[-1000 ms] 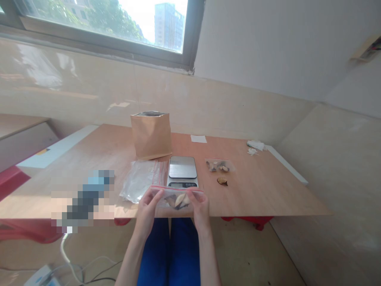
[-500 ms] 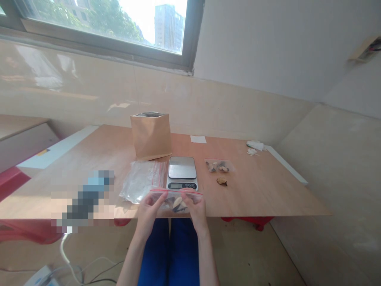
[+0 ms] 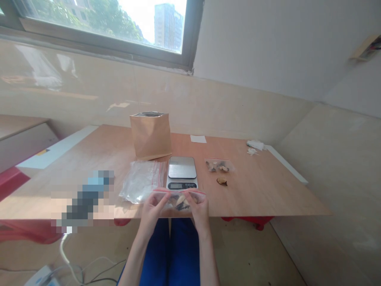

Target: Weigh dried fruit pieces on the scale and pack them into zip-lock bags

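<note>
I held the zip bag just in front of the scale, at the near edge of the bench. My left hand and right hand each had their grip pinched shut on an end of the bag's top edge. To handle it well, I judged I should keep that edge level and taut between my hands. The bag should hang upright so the contents stayed at the bottom, and my fingertips should press only on the strip, not on the pieces below. The bag was clear plastic with a red line along its mouth, and it held a small cluster of pale and dark pieces; I could not tell whether the seal was fully shut. To the left of the scale lay the empty bags, behind them the paper pouch. To the right of the scale lay a second bag and a loose piece.
</note>
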A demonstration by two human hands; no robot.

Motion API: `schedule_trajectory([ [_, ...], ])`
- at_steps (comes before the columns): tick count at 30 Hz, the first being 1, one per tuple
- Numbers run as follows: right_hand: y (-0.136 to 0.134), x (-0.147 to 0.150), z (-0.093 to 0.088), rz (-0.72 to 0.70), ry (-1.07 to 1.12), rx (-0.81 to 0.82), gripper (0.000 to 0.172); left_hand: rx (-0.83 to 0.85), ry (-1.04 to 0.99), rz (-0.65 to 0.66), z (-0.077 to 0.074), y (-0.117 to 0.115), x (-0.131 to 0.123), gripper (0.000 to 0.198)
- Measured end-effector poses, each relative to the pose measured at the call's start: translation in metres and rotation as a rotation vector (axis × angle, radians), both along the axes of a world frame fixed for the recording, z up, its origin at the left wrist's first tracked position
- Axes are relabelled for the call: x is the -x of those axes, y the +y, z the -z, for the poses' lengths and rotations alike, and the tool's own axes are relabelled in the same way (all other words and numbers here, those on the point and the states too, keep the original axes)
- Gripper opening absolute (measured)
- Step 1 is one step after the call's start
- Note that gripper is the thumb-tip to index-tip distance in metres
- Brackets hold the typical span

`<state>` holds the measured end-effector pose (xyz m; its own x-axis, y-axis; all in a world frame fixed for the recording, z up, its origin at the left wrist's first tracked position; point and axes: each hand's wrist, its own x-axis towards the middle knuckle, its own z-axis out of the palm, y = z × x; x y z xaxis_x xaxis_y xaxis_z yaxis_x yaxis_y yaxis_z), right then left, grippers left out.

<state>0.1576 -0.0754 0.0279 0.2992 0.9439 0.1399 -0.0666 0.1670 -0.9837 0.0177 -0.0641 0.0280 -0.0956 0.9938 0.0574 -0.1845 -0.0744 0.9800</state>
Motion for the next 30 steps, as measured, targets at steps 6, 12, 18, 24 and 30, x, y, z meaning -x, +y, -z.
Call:
schedule_trajectory([
  [6,-0.004,-0.002,-0.006,-0.146,-0.104,-0.064,0.019,0.051,0.031,0.058,-0.002,-0.002,0.0,0.027],
  [12,-0.002,0.009,-0.004,-0.031,-0.043,-0.06,0.013,-0.032,-0.004,0.092,-0.005,-0.006,-0.001,0.019],
  [18,-0.004,0.017,-0.014,0.055,-0.037,-0.043,0.016,-0.051,-0.105,-0.064,-0.004,-0.01,-0.013,0.019],
  [24,-0.004,0.007,-0.014,-0.014,-0.046,-0.045,0.014,-0.014,-0.004,0.037,-0.006,-0.009,-0.009,0.023],
  [30,-0.006,0.009,-0.018,-0.097,-0.107,-0.053,0.011,-0.009,0.045,0.045,-0.002,-0.005,0.0,0.026],
])
